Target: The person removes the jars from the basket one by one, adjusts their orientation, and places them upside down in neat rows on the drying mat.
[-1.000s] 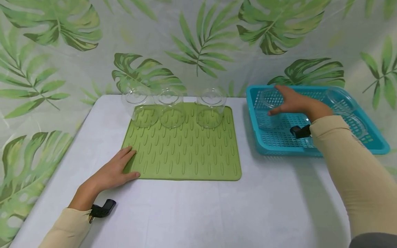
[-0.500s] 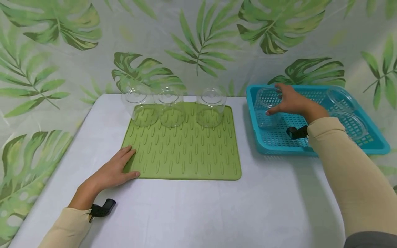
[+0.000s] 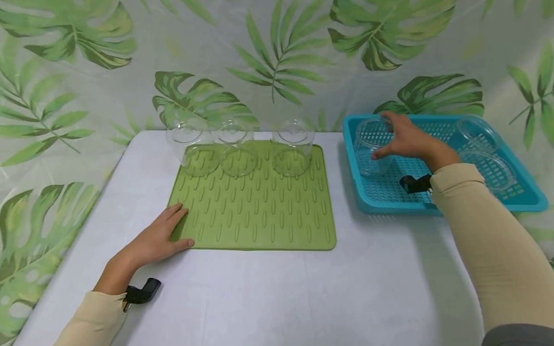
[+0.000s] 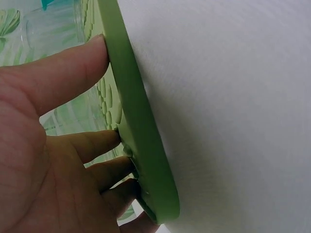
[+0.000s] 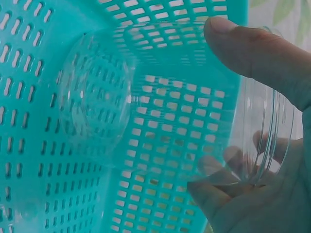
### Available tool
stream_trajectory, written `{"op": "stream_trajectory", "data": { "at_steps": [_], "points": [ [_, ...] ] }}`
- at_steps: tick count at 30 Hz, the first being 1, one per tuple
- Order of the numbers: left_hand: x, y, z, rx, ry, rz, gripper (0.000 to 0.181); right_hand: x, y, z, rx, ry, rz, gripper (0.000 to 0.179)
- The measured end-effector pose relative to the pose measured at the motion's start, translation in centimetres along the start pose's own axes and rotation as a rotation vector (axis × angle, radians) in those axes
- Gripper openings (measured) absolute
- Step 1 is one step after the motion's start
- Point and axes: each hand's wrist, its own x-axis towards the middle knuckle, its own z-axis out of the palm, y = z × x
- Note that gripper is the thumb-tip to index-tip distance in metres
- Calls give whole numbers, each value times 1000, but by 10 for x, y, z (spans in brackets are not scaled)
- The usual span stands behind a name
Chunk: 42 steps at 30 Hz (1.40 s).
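My left hand (image 3: pixel 157 239) rests on the front left corner of a green ribbed mat (image 3: pixel 259 216), thumb on the front edge and fingers spread over the left side. In the left wrist view its fingertips press the mat's rim. Three clear cups (image 3: pixel 293 151) stand bottom up in a row along the mat's back. Inside the blue basket (image 3: pixel 363 204), my right hand (image 3: pixel 409 137) grips another clear cup (image 3: pixel 368 149) at its back left. The right wrist view shows the thumb on one side of this cup (image 5: pixel 160 111) and the fingers curled round the other, near its ringed end.
More clear cups (image 3: pixel 489 168) lie at the basket's right side, partly behind my right forearm. A leaf-patterned cloth (image 3: pixel 294 62) hangs behind the white-covered table (image 3: pixel 277 298). The basket's raised walls surround my right hand.
My right hand and its cup have shifted slightly left toward the basket's side wall, then stayed almost still. My left hand and the cups on the mat keep their places.
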Motion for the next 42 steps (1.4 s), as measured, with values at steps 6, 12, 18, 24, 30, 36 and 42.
{"op": "stream_trajectory", "data": {
  "at_steps": [6, 12, 18, 24, 30, 36, 42],
  "points": [
    [0, 2, -1, -13, 9, 3, 86, -5, -2, -4, -13, 7, -9, 115],
    [-3, 2, -1, -20, 1, -1, 87, -10, -4, -3, -27, 28, -33, 119],
    [-7, -1, -2, -19, 10, -5, 88, -12, -4, -4, 7, 10, -24, 118],
    [-9, -3, -4, -23, 8, -19, 89, -14, 2, -4, 153, -69, 30, 122],
    [-6, -4, -3, -24, 17, -3, 88, -13, 11, 1, 202, -35, 56, 122],
    [0, -3, 0, -17, 7, 12, 87, -18, 23, -3, 190, 5, 72, 119],
    [0, -2, 0, -9, 1, 9, 87, -36, 13, -17, 218, 103, 47, 113]
  ]
}}
